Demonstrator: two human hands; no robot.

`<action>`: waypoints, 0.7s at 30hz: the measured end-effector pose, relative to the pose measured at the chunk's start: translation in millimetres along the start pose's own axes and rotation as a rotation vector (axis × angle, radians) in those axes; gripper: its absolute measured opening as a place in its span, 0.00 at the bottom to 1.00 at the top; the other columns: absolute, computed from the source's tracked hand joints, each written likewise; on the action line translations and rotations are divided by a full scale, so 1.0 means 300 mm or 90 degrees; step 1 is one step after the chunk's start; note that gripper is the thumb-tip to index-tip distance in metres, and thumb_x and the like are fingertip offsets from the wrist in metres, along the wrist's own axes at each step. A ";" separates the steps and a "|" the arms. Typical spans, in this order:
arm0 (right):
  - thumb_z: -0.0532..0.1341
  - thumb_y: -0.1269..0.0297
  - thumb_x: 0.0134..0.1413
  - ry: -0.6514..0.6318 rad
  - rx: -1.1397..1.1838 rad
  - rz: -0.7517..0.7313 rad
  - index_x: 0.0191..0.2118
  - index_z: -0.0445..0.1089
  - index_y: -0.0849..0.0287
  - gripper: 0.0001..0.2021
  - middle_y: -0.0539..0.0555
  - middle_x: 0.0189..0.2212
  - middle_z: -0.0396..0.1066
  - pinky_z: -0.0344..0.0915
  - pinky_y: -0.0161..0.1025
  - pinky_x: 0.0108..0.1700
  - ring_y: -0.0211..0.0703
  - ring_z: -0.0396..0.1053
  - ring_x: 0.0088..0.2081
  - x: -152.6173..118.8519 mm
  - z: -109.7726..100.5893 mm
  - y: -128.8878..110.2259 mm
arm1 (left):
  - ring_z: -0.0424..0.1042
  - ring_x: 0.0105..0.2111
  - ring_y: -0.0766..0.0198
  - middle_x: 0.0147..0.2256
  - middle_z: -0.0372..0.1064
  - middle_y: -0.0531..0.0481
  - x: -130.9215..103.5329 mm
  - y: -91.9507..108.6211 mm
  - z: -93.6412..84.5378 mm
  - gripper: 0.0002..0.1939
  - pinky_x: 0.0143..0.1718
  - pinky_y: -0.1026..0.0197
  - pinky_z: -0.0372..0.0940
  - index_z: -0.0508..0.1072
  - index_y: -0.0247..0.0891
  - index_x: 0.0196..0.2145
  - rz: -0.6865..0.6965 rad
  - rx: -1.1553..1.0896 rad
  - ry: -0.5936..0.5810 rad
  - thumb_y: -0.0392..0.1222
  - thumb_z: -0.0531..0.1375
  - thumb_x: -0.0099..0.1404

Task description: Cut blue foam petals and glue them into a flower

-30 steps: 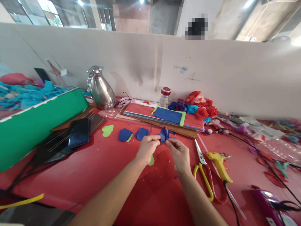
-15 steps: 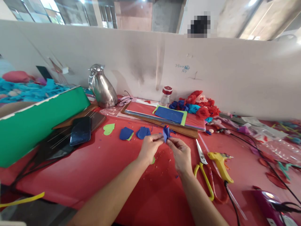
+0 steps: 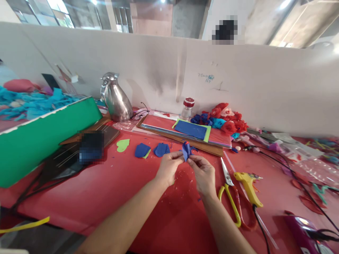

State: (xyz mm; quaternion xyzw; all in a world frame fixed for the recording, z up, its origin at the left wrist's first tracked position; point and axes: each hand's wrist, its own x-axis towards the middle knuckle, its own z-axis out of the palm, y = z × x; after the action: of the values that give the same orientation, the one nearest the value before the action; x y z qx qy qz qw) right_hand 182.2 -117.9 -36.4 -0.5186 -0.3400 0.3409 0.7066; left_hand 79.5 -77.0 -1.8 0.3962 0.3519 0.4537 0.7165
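Note:
A small blue paper flower (image 3: 186, 150) with a bit of red at its top is held upright over the red table. My left hand (image 3: 169, 168) pinches it from the left side. From the right, the fingertips of my right hand (image 3: 203, 173) close on its lower part. Two piles of blue petals, (image 3: 142, 150) one with green beneath and the other pile (image 3: 161, 149) nearer my left hand, lie beyond the hands. A green heart-shaped piece (image 3: 123, 145) rests farther left.
Scissors (image 3: 227, 183) and a yellow glue gun (image 3: 249, 185) with its cable lie right of my right hand. Stacked sheets (image 3: 164, 125), a jar (image 3: 187, 107), paper roses (image 3: 229, 126) and a steel jug (image 3: 116, 97) stand behind. A green box (image 3: 53, 137) is at left.
The blue flower has tilted slightly to the left between my fingers. Both hands keep nearly the same place and grip.

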 end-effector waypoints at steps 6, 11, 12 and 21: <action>0.68 0.65 0.40 0.001 -0.019 -0.009 0.30 0.75 0.57 0.07 0.50 0.27 0.74 0.64 0.41 0.40 0.41 0.69 0.32 0.001 -0.002 0.006 | 0.68 0.31 0.62 0.24 0.74 0.50 0.009 -0.018 -0.005 0.06 0.41 0.59 0.58 0.78 0.36 0.22 0.011 -0.011 -0.012 0.41 0.67 0.44; 0.68 0.65 0.40 0.000 -0.023 -0.010 0.29 0.75 0.57 0.06 0.50 0.27 0.74 0.64 0.41 0.39 0.41 0.68 0.32 0.000 -0.002 0.006 | 0.70 0.36 0.59 0.31 0.76 0.47 0.012 -0.032 -0.009 0.09 0.45 0.57 0.58 0.80 0.36 0.25 0.028 -0.019 -0.008 0.42 0.68 0.44; 0.68 0.65 0.40 0.000 -0.024 -0.011 0.29 0.75 0.57 0.06 0.50 0.27 0.74 0.64 0.40 0.39 0.41 0.68 0.32 -0.001 -0.002 0.005 | 0.70 0.37 0.58 0.32 0.76 0.47 0.011 -0.033 -0.009 0.09 0.45 0.57 0.58 0.80 0.36 0.25 0.030 -0.018 -0.009 0.42 0.68 0.44; 0.68 0.64 0.40 0.007 -0.042 -0.003 0.28 0.74 0.57 0.06 0.49 0.25 0.74 0.64 0.40 0.39 0.40 0.68 0.30 0.000 -0.003 0.000 | 0.69 0.35 0.59 0.29 0.76 0.48 0.008 -0.043 -0.009 0.09 0.45 0.57 0.58 0.79 0.37 0.26 -0.007 -0.018 -0.010 0.43 0.68 0.45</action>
State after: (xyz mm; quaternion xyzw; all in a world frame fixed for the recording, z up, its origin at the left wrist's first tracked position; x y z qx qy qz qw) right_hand 182.7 -118.3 -36.6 -0.5423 -0.3486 0.3251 0.6919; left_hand 82.8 -77.8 -14.8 0.3877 0.3419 0.4512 0.7275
